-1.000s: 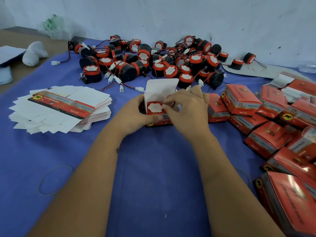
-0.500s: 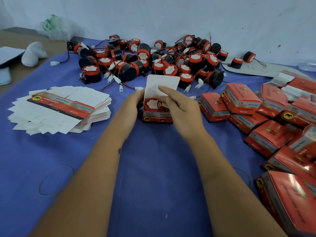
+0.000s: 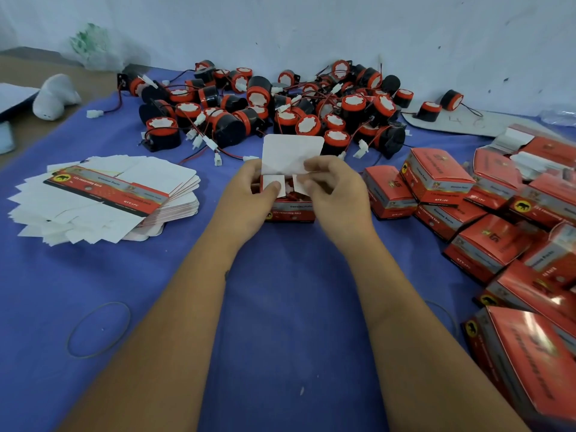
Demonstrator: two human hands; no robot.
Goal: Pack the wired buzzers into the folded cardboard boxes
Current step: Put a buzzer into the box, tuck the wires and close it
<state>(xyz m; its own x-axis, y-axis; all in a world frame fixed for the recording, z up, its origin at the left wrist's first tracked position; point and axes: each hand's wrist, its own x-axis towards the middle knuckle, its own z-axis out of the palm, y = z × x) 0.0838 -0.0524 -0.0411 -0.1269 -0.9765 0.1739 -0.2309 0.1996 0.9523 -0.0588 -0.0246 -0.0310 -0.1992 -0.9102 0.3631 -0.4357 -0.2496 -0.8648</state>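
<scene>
A small red cardboard box [image 3: 291,212] stands on the blue cloth at centre, its white top lid [image 3: 291,151] still upright. My left hand [image 3: 249,194] grips the box's left side and its thumb presses the left white side flap down. My right hand [image 3: 335,188] holds the right side and pinches the right flap inward. The buzzer inside is almost hidden by the flaps. A heap of black-and-red wired buzzers [image 3: 280,107] lies just behind the box.
A stack of flat unfolded boxes [image 3: 109,194] lies to the left. Several closed red boxes [image 3: 486,213] are piled on the right. A rubber band [image 3: 98,328] lies near left. A white wall runs along the back.
The buzzer sank into the box and my hands shifted to its sides. Both side flaps, open before, are now folded inward over the buzzer.
</scene>
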